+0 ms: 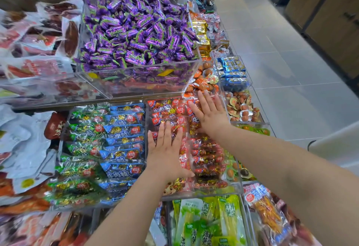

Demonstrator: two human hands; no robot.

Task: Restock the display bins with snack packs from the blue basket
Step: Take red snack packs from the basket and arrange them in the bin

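Both hands lie flat, palms down, on the red snack packs (pixel 206 154) in a clear display bin (pixel 238 168) in the middle of the shelf. My left hand (pixel 167 152) presses the near left part of the pile with fingers spread. Farther back and to the right, my right hand (pixel 210 112) rests on the same red packs, fingers apart. Neither hand holds a pack. The blue basket is not in view.
Left of the red packs are blue packs (pixel 124 140) and green packs (pixel 83 148). Behind stands a bin of purple candies (pixel 136 32). To the right are egg snacks (pixel 242 107) and blue packets (pixel 233 69). Green pickle packs (pixel 209 224) lie in front. Tiled floor (pixel 287 67) lies right.
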